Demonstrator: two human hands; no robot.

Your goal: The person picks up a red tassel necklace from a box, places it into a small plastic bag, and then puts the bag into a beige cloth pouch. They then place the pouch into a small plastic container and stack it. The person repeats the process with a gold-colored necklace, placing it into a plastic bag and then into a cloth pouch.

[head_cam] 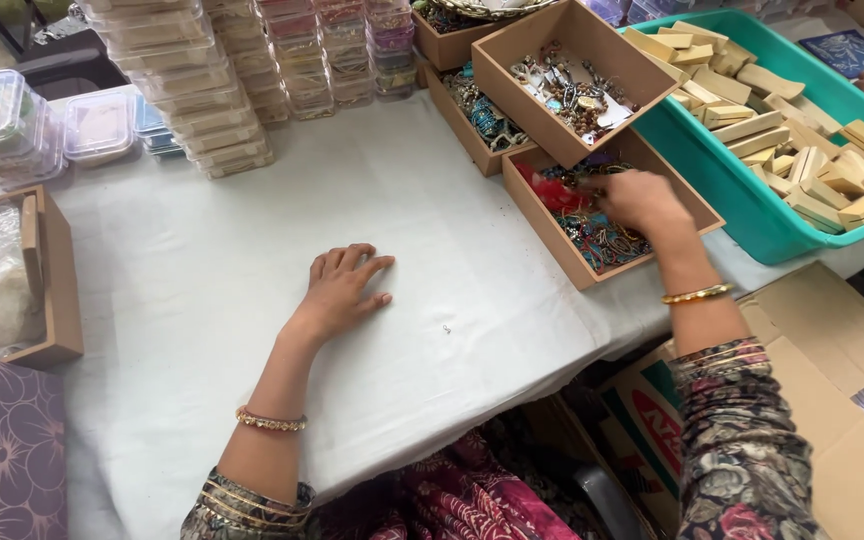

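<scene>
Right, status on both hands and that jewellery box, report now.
Left hand flat on white tablecloth, holding nothing. Right hand reaching into near jewellery box, fingers hidden among tangled pieces; grip unclear. Second box propped over its far edge.

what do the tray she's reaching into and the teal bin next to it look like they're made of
The open tray under the right hand looks like brown cardboard or thin fibreboard: matte, flat walls, square raw edges. The teal bin looks like moulded plastic: smooth, uniform colour, rounded rim with a slight sheen. Neither can be settled for sure.

Bright, even daylight (soft shadows), slight edge distortion.
</scene>
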